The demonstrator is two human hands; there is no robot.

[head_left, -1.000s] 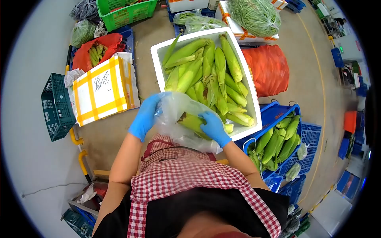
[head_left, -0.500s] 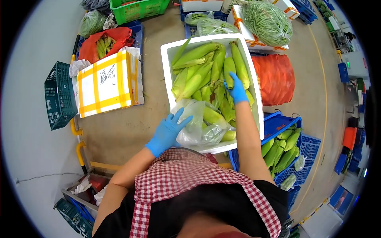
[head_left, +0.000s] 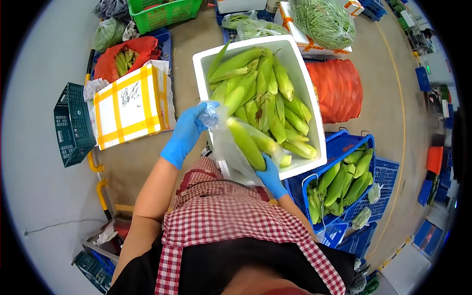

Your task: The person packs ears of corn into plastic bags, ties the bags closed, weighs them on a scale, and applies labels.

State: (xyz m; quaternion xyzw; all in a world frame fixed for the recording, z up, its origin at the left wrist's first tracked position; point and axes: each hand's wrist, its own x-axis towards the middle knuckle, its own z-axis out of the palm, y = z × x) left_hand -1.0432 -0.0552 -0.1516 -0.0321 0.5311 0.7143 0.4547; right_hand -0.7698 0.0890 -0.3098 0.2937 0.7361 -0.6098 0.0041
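My left hand (head_left: 185,132), in a blue glove, pinches the gathered edge of a clear plastic bag (head_left: 227,142) near the left side of a white foam box (head_left: 322,140). Green ears of corn in husks (head_left: 268,81) fill much of the box. My right hand (head_left: 270,176), also gloved, is closed around the lower end of an ear of corn (head_left: 245,145), which lies slanted at the bag. Another ear (head_left: 264,141) sits beside it, partly behind the plastic. Whether the held ear is fully inside the bag I cannot tell.
A blue crate (head_left: 339,152) with more corn stands at the right, near a red mesh sack (head_left: 337,91). At the left are a yellow-taped white box (head_left: 125,110) and a dark green crate (head_left: 73,125). Bagged green beans (head_left: 322,22) lie beyond the foam box.
My right hand went up into the box, took hold of an ear and came back down to the bag with it. My left hand moved from lying open to gripping the lifted bag edge.
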